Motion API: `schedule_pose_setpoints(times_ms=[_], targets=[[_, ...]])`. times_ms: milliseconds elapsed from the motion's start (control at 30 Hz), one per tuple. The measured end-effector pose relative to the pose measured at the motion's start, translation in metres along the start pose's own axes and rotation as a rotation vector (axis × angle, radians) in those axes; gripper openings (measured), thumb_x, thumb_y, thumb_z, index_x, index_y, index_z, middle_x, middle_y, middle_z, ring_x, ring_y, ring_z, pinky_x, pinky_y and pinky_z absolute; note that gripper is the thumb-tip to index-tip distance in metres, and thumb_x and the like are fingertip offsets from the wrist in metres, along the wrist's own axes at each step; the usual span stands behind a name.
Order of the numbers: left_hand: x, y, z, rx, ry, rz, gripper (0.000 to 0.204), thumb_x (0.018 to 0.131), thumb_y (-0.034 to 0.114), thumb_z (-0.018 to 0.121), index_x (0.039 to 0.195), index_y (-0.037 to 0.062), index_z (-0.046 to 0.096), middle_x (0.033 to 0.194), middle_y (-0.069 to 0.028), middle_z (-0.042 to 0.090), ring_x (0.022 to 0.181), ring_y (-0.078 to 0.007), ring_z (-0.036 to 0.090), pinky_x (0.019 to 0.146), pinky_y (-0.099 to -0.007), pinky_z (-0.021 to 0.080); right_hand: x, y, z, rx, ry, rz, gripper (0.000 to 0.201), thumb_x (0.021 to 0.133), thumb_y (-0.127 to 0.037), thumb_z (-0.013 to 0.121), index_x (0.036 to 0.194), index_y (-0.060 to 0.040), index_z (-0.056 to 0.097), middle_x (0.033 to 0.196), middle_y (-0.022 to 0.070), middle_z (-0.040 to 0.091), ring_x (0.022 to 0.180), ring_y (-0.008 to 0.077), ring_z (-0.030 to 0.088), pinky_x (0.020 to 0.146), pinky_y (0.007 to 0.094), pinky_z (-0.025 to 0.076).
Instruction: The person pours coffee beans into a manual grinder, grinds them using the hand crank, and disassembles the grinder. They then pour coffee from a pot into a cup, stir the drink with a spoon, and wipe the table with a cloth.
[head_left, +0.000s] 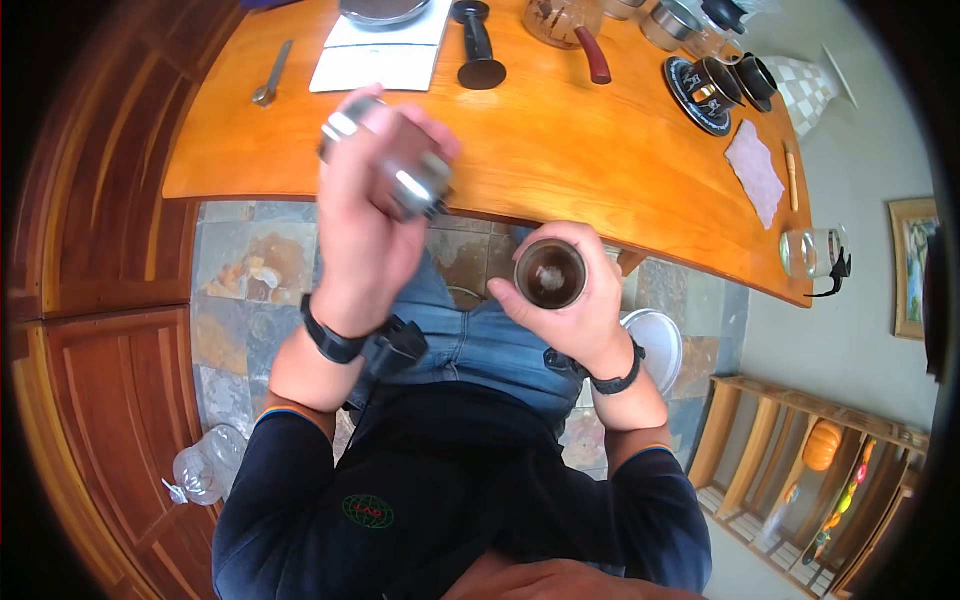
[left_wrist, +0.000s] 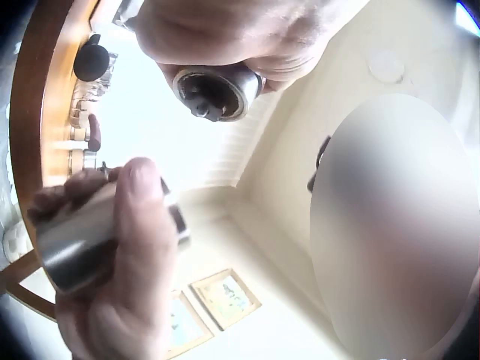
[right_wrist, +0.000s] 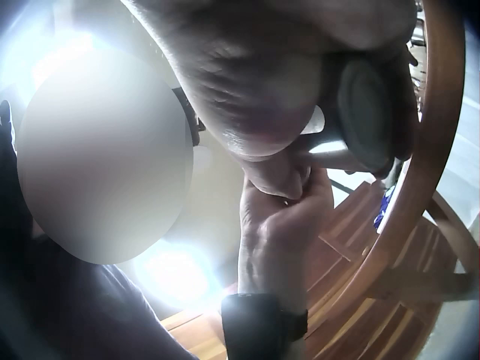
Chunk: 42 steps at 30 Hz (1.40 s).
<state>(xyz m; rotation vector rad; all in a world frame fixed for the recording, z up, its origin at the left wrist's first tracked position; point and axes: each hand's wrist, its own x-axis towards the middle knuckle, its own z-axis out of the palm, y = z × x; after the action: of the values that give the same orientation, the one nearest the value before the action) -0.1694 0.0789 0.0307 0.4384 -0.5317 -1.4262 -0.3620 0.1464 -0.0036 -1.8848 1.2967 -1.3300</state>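
My left hand [head_left: 352,200] grips the body of a hand coffee grinder [head_left: 405,158], a cylinder with a brown band and silvery ends, held tilted over the table's near edge. Its dark underside with the burr [left_wrist: 214,97] shows in the left wrist view. Lower and to the right, my right hand [head_left: 590,305] wraps round a metal grounds cup [head_left: 550,272]. Brown coffee grounds with a paler patch in the middle show inside the cup. The two grinder parts are apart. In the right wrist view the cup's round base [right_wrist: 364,112] faces the camera, with the left hand [right_wrist: 281,217] behind.
On the wooden table [head_left: 600,140] are a spoon [head_left: 272,80], a white scale [head_left: 375,68], a black hourglass-shaped piece [head_left: 480,50] and a glass pot [head_left: 560,20] with a red-brown handle. Rightward lie a patterned cup [head_left: 712,88], a cloth [head_left: 755,172] and a glass jar [head_left: 808,252].
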Motion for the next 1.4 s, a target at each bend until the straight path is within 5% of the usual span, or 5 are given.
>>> schedule_pose_setpoints(times_ms=[333, 767, 1100, 1133, 1400], targets=[[0.074, 0.019, -0.067, -0.186, 0.232, 0.082, 0.021, 0.094, 0.017, 0.068, 0.106, 0.0021, 0.058, 0.100, -0.0134, 0.062, 0.096, -0.0261, 0.064, 0.090, -0.0405, 0.058, 0.011, 0.021, -0.040, -0.088, -0.025, -0.142, 0.058, 0.062, -0.015, 0.099, 0.108, -0.0075, 0.063, 0.096, 0.0082, 0.070, 0.088, 0.0257, 0.069, 0.079, 0.0351, 0.057], [0.074, 0.015, -0.081, -0.244, 0.111, 0.101, 0.027, 0.097, 0.021, 0.063, 0.114, 0.0023, 0.055, 0.101, -0.0136, 0.060, 0.097, -0.0251, 0.062, 0.090, -0.0380, 0.056, 0.033, 0.024, -0.051, -0.206, -0.194, -0.210, 0.068, 0.062, -0.021, 0.099, 0.116, -0.0061, 0.059, 0.105, 0.0123, 0.069, 0.096, 0.0312, 0.068, 0.082, 0.0392, 0.056], [0.068, 0.013, -0.085, -0.244, 0.078, 0.104, 0.029, 0.103, 0.023, 0.056, 0.123, 0.0017, 0.055, 0.104, -0.0128, 0.062, 0.098, -0.0244, 0.061, 0.086, -0.0364, 0.053, 0.096, -0.005, -0.116, -0.461, -0.167, 0.079, 0.064, 0.085, -0.008, 0.082, 0.138, -0.0020, 0.046, 0.125, 0.0126, 0.058, 0.112, 0.0204, 0.061, 0.099, 0.0335, 0.049], [0.068, 0.013, -0.086, -0.258, 0.090, 0.114, 0.029, 0.103, 0.023, 0.056, 0.123, 0.0017, 0.055, 0.104, -0.0128, 0.062, 0.098, -0.0244, 0.061, 0.086, -0.0364, 0.053, 0.107, 0.000, -0.126, -0.637, -0.202, -0.052, 0.060, 0.087, -0.008, 0.080, 0.138, -0.0024, 0.049, 0.124, 0.0125, 0.059, 0.112, 0.0200, 0.061, 0.099, 0.0332, 0.049], [0.063, 0.012, -0.084, -0.260, 0.098, 0.041, 0.029, 0.103, 0.024, 0.055, 0.124, 0.0047, 0.056, 0.103, -0.0102, 0.064, 0.095, -0.0226, 0.062, 0.084, -0.0356, 0.052, 0.184, 0.003, -0.113, -0.823, -0.275, -0.037, 0.058, 0.090, -0.010, 0.078, 0.139, 0.0003, 0.050, 0.128, 0.0180, 0.061, 0.112, 0.0272, 0.064, 0.099, 0.0366, 0.051]])
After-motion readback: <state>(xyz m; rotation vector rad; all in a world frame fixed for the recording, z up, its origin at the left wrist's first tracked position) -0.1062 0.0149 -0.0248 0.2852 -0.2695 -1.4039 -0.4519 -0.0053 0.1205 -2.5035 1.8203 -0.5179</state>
